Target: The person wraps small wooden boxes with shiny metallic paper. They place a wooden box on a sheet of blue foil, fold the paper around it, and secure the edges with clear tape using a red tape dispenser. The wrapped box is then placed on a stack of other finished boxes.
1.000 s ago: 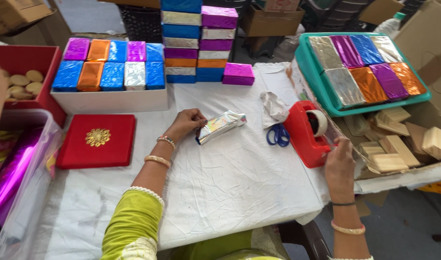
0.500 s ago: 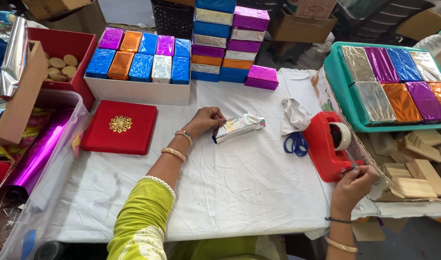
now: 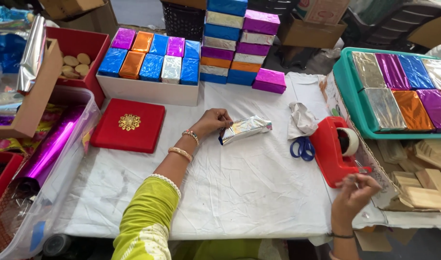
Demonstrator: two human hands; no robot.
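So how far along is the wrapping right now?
Done: wrapped blocks fill the white box, stand in a stack and sit in the teal tray. In hand: the left hand holds a silver packet with its ends unsealed, while the right hand pinches something at the red tape dispenser, seemingly tape. Left: bare wooden blocks lie unwrapped on the right.

Left hand [image 3: 212, 122] stretched forward, fingers curled, right hand [image 3: 355, 192] raised near, fingertips pinched

Lime-green sleeve [image 3: 146, 219] with white beaded cuff, gold bangles [image 3: 186, 145] on left wrist, dark band [image 3: 343, 235] on right wrist
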